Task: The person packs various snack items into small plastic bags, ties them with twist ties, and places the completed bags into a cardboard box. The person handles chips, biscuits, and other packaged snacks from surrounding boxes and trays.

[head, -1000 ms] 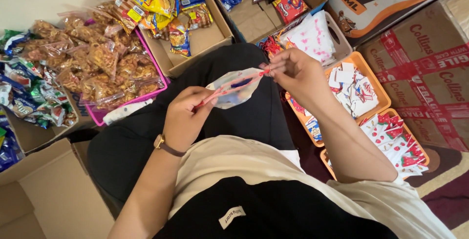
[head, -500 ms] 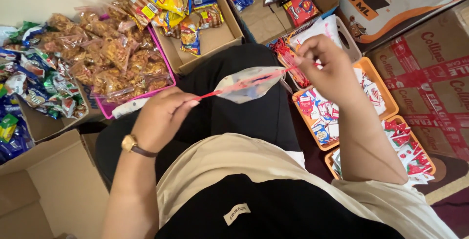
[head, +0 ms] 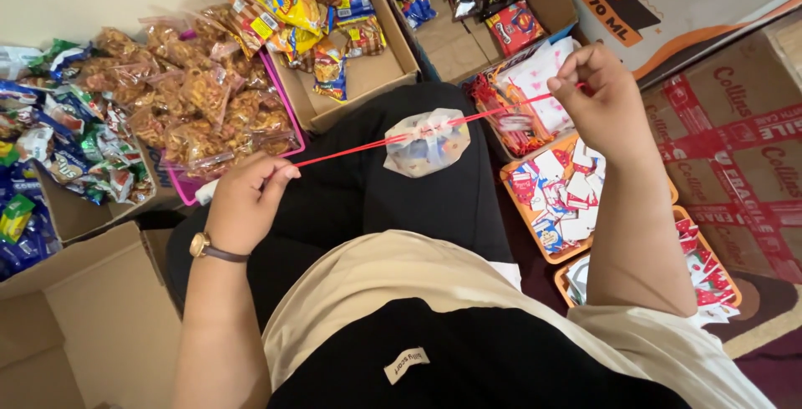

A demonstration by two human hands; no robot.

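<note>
The left hand [head: 251, 200] pinches one end of a thin red string [head: 351, 148] between thumb and fingertips, and the right hand [head: 603, 91], raised higher and farther out, grips the other end in closed fingers. The string runs taut between them, and a small clear pouch [head: 428, 142] with printed contents hangs from it about midway, above the person's black-clad lap, its gathered mouth caught on the line.

To draw the pouch shut cleanly, I judge that both hands should pull apart evenly along one straight line, so the gathered top bunches tight without tearing the thin plastic; keeping the pouch hanging free of the lap lets its own weight settle the contents away from the mouth. A slip on either end would let the gather loosen.

Around the lap, on the floor: a pink tray [head: 282, 104] of clear snack bags just beyond the left hand, a cardboard box [head: 368, 75] of yellow packets past it, and orange trays [head: 510, 179] of small red and white sachets under the right forearm.

Whether the string passes through the pouch or is only wound about it cannot be told, nor what is inside. The right hand's fingertips hide their end of the string, and the nearest orange tray is partly hidden behind the right arm
</note>
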